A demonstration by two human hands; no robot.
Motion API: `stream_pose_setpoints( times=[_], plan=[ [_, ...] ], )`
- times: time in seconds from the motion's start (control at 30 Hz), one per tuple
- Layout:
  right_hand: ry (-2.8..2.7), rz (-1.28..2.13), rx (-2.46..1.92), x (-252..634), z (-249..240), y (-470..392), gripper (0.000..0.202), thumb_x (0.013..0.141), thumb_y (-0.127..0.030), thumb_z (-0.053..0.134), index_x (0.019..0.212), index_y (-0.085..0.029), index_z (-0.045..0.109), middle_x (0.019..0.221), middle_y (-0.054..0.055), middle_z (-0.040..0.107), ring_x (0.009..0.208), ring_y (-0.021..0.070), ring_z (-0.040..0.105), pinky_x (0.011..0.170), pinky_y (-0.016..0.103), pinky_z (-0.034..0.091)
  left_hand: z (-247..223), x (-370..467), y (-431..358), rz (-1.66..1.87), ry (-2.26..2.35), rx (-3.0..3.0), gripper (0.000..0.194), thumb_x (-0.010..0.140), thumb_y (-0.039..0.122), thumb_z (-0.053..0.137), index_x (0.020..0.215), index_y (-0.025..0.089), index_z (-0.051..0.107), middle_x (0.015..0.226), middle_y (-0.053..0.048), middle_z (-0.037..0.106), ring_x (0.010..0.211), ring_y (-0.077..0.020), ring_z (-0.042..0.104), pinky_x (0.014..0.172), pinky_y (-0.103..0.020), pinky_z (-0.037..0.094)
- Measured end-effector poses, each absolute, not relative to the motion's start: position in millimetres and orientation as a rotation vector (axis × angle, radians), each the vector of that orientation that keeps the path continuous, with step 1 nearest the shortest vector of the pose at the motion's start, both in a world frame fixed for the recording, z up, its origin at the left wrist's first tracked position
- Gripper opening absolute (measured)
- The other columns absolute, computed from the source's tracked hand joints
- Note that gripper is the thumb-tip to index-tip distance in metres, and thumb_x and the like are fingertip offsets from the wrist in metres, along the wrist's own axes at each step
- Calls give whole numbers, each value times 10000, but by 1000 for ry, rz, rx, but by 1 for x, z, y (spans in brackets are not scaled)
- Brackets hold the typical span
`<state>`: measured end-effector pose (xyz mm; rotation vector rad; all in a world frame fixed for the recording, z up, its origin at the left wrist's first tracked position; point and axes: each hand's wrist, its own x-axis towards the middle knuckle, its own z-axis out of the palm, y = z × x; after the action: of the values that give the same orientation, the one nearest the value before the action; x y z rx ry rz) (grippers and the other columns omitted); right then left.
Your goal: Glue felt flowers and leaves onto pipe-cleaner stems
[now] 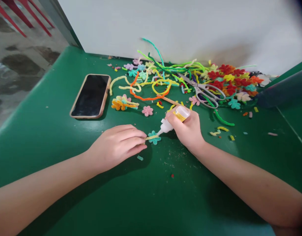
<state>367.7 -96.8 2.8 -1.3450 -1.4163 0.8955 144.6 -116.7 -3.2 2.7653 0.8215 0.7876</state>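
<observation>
- Right hand (189, 131): grip wrapped round a white bottle (167, 126), nozzle at the teal flower (155, 142); left hand (121, 144): grip pinching a yellow strip (151, 137) laid across that flower.
- The teal flower lies on the green table (131, 196), between both hands.
- Squeezing too hard could flood the teal flower; a loosened pinch could skew the strip.
- Beyond the teal flower: pink flower (147, 111), phone (90, 96) leftward, scissors (197, 88) rightward; a wooden stick (169, 100) crowds the bottle.

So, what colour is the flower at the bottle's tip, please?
The flower is teal, in the head view.
</observation>
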Motion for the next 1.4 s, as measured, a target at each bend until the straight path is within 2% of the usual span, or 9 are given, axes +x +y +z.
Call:
stream_pose_setpoints(
  times=[0.2, 0.3, 0.53, 0.83, 1.07, 1.4],
  plan=[
    [-1401, 929, -1349, 367, 2, -97, 200, 752, -306, 622, 592, -193, 578, 564, -22, 565, 566, 120, 541, 537, 260, 435, -3, 144, -116, 793, 819, 2765, 27, 858, 185, 633, 865, 177, 658, 930, -21, 728, 809, -147, 664, 848, -300, 539],
    [-1402, 924, -1354, 368, 2, -97, 198, 747, -302, 625, 590, -193, 577, 576, -19, 572, 577, 122, 544, 534, 256, 430, -1, 146, -117, 788, 836, 2745, 36, 860, 181, 627, 845, 174, 659, 919, -26, 726, 795, -148, 661, 813, -294, 540],
    [-1401, 936, -1362, 368, 1, -96, 203, 756, -321, 624, 606, -189, 587, 578, -17, 583, 573, 125, 552, 542, 265, 436, -3, 146, -117, 746, 841, 2740, 66, 872, 165, 606, 916, 189, 651, 952, -21, 713, 828, -145, 642, 861, -307, 505],
    [-1403, 940, -1357, 368, 2, -96, 203, 751, -310, 619, 595, -188, 576, 581, -20, 571, 574, 115, 541, 529, 246, 427, 0, 149, -115, 648, 904, 2675, 96, 875, 137, 565, 818, 178, 631, 905, -22, 684, 785, -151, 572, 733, -300, 471],
    [-1409, 924, -1355, 368, 3, -96, 217, 750, -304, 616, 575, -187, 560, 568, -22, 543, 564, 105, 506, 510, 234, 402, -1, 147, -115, 631, 905, 2673, 52, 885, 187, 581, 844, 179, 612, 914, -26, 677, 805, -159, 567, 735, -309, 461],
    [-1404, 942, -1353, 367, 3, -96, 230, 753, -315, 612, 575, -187, 543, 558, -31, 516, 544, 94, 470, 495, 230, 380, -1, 148, -115, 611, 947, 2686, 32, 889, 169, 567, 894, 176, 597, 894, -20, 670, 816, -163, 571, 746, -314, 464]
  ],
)
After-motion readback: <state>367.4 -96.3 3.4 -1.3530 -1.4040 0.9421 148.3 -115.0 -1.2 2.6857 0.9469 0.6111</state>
